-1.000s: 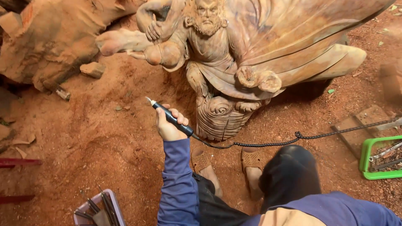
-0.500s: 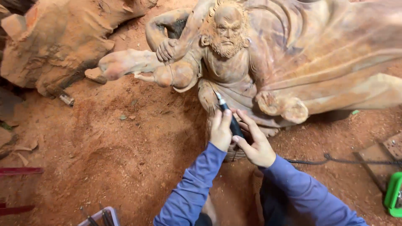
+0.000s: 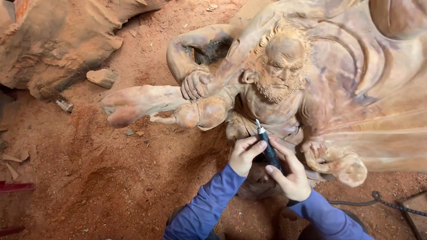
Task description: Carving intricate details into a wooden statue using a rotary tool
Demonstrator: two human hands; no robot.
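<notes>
A large reddish wooden carving of a bearded seated figure (image 3: 278,95) lies on ground covered with red sawdust (image 3: 111,178), and everything else is placed from it. At the figure's lower torso, just below the beard, a slim black rotary carving handpiece (image 3: 268,149) stands nearly upright, tilted a little to the left, its thin metal bit pointing up toward the chest; whether the bit touches the wood cannot be told. The left hand (image 3: 243,154) grasps the handpiece from its left side, thumb and forefinger closed on the barrel, and the right hand (image 3: 289,171) grasps it from the right and lower down, fingers wrapped behind the shaft. Both forearms wear blue sleeves (image 3: 209,209) rising from below the carving. To the right of the hands, the figure's carved fist and rounded knob (image 3: 340,162) jut out beside the sweeping robe folds (image 3: 378,111). Left of the figure's head, its bent arm and clasped carved hand (image 3: 195,84) rest over a smooth, pale limb-like branch (image 3: 142,102) that stretches further left. Beyond that, to the far left of the carving, lies a rough uncarved block of wood (image 3: 53,44), with a small offcut chunk (image 3: 102,78) near it. Below and right of the carving, a dark twisted cable (image 3: 391,203) runs across the sawdust.
</notes>
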